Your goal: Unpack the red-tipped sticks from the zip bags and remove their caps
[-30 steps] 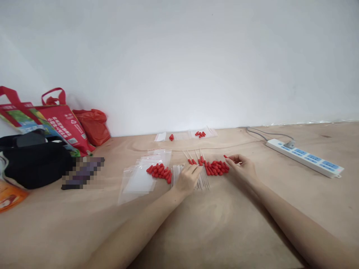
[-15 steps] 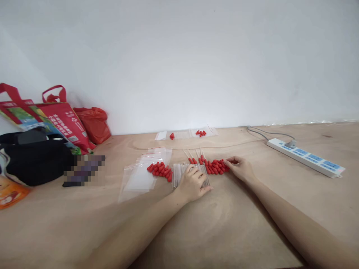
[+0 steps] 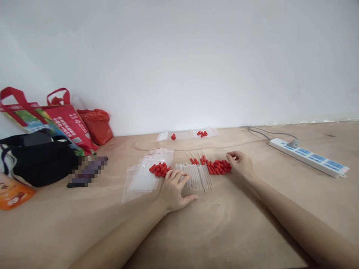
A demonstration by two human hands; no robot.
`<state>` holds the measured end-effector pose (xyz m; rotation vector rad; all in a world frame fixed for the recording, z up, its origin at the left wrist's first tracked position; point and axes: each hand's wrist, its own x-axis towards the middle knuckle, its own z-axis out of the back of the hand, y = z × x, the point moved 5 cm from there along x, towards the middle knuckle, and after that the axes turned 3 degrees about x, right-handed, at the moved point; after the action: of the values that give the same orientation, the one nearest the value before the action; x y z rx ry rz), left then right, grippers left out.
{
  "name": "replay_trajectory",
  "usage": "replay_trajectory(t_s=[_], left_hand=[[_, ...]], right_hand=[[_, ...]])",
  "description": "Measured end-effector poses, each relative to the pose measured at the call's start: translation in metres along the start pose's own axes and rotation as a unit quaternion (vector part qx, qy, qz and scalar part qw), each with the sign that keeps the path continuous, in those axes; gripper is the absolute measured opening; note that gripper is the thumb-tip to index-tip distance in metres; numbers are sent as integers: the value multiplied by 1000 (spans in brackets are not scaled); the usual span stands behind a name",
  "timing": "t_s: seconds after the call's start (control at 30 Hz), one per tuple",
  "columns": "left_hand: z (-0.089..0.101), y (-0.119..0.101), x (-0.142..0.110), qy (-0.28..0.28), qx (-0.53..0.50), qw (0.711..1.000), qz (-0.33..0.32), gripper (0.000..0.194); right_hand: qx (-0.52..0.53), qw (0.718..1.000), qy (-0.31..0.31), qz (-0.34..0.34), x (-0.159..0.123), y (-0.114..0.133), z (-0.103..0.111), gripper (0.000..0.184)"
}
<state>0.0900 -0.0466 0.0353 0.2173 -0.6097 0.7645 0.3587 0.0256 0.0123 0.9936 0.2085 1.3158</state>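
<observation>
My left hand [image 3: 176,188] is open with its fingers spread. Its fingertips rest at the left end of a row of thin, pale, see-through sticks [image 3: 196,175] and beside the left pile of red, drop-shaped tips [image 3: 160,170]. My right hand [image 3: 241,164] stands at the right edge of another pile of red tips [image 3: 220,167], fingers loosely curved and nothing visible in them. Several pale sticks with red tips on their ends [image 3: 196,158] lie behind that right pile. Clear zip bags with white cards [image 3: 140,179] lie left of the left pile.
Against the wall, small clear bags [image 3: 183,135] hold red tips and sticks. A white power strip [image 3: 308,157] with a grey cable lies at the right. On the left are red shopping bags [image 3: 71,125], a black bag [image 3: 42,160], an orange packet [image 3: 15,194] and a blurred-out dark object [image 3: 91,172].
My left hand has slid left off the middle of the sticks, uncovering most of them. My right hand has drawn slightly away from the right pile. The view has shifted a little.
</observation>
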Motion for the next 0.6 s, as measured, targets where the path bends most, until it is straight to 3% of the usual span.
replay_trajectory(t_s=[0.07, 0.17, 0.27, 0.5, 0.6], left_hand=[[0, -1, -1, -1, 4, 1000, 9, 48], [-3, -9, 4, -7, 14, 1000, 18, 51], [-10, -21, 11, -5, 23, 999, 24, 58], [-25, -29, 25, 17, 43, 998, 41, 42], [-25, -25, 24, 12, 45, 997, 55, 40]], right_hand=[[-53, 997, 43, 44, 3, 25, -7, 27], [-155, 974, 161, 36, 9, 55, -28, 21], [-178, 965, 191, 16, 20, 74, -48, 20], [-228, 941, 238, -73, 44, 67, -80, 13], [-216, 941, 250, -76, 50, 61, -87, 14]])
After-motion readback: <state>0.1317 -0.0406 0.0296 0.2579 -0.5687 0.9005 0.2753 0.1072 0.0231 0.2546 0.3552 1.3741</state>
